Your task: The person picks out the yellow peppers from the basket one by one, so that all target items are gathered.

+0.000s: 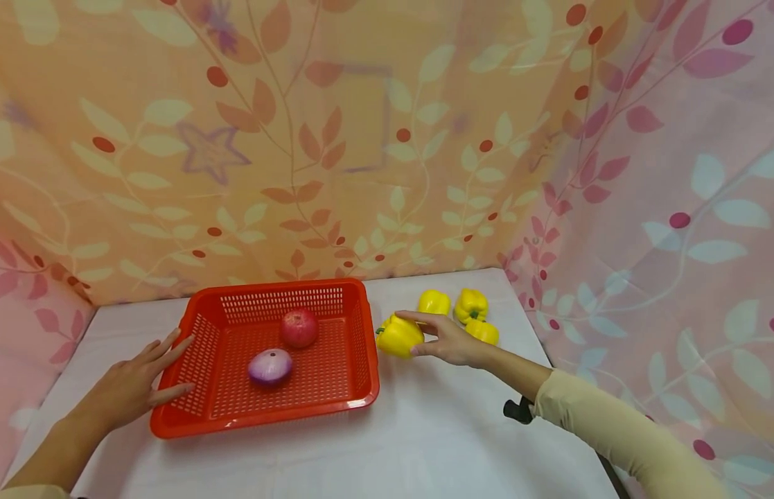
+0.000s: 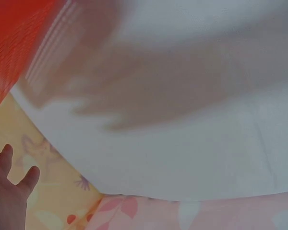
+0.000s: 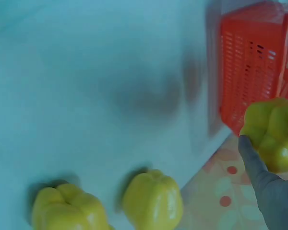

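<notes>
My right hand (image 1: 452, 341) pinches a yellow bell pepper (image 1: 399, 337) between thumb and fingers, just off the right wall of a red perforated plastic basket (image 1: 268, 414). In the right wrist view, that pepper (image 3: 269, 134) hangs above the table beside the basket (image 3: 247, 62). My left hand (image 1: 127, 388) rests at the basket's left rim with fingers spread and fairly straight. In the left wrist view only part of the left hand (image 2: 9, 196) shows. Inside the basket lie a purple onion (image 1: 270, 367) and a red pomegranate (image 1: 299, 328), apart from each other.
Three more yellow bell peppers, a back-left one (image 1: 434, 302), a back-right one (image 1: 471, 305) and a front one (image 1: 482, 332), sit grouped right of the basket. A white cloth covers the table (image 1: 424, 443). Patterned curtains (image 1: 362, 138) hang behind it and along both sides.
</notes>
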`<state>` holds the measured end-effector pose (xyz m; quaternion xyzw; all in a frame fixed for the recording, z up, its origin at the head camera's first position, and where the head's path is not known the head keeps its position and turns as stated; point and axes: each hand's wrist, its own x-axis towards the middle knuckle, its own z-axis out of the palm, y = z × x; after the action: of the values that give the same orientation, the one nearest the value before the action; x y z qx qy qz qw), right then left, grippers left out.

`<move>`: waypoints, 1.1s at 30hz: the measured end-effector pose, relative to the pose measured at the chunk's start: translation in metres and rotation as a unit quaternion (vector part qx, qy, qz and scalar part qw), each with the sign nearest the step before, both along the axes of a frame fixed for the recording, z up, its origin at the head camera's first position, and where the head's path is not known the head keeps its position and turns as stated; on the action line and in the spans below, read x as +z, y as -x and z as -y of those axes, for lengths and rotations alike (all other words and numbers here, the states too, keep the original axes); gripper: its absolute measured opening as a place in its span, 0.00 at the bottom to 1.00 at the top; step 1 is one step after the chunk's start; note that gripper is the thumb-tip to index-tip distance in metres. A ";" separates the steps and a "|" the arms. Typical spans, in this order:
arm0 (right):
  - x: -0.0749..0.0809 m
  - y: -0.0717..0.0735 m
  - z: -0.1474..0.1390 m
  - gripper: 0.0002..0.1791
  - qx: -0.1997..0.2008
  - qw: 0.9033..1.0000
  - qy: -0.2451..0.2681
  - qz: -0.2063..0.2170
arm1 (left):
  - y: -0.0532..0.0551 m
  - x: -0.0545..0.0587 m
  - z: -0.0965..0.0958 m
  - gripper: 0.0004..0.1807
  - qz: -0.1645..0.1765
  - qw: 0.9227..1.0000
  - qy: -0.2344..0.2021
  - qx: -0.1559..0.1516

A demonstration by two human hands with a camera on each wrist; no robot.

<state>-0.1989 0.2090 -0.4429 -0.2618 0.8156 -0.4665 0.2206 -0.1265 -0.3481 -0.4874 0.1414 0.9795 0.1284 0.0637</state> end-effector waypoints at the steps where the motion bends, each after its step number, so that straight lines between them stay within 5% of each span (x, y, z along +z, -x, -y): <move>1: -0.004 0.000 -0.003 0.38 -0.005 1.000 0.002 -0.004 | 0.000 0.000 0.000 0.54 0.000 1.000 0.000 0.000; 10: -0.036 0.004 -0.027 0.37 -0.032 0.999 -0.003 0.001 | 0.001 0.000 -0.003 0.53 0.000 1.000 -0.003 0.004; 23: -0.080 0.011 -0.054 0.38 -0.127 0.991 -0.025 0.019 | -0.001 -0.001 -0.001 0.53 -0.015 1.000 0.013 -0.007; 33: -0.086 0.011 -0.051 0.39 -0.139 0.990 -0.017 0.016 | 0.001 -0.003 0.002 0.54 -0.020 1.000 0.015 -0.006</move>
<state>-0.2098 0.2601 -0.5294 -0.1347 0.8482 -0.4831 0.1706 -0.1274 -0.3502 -0.4903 0.1490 0.9815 0.1108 0.0466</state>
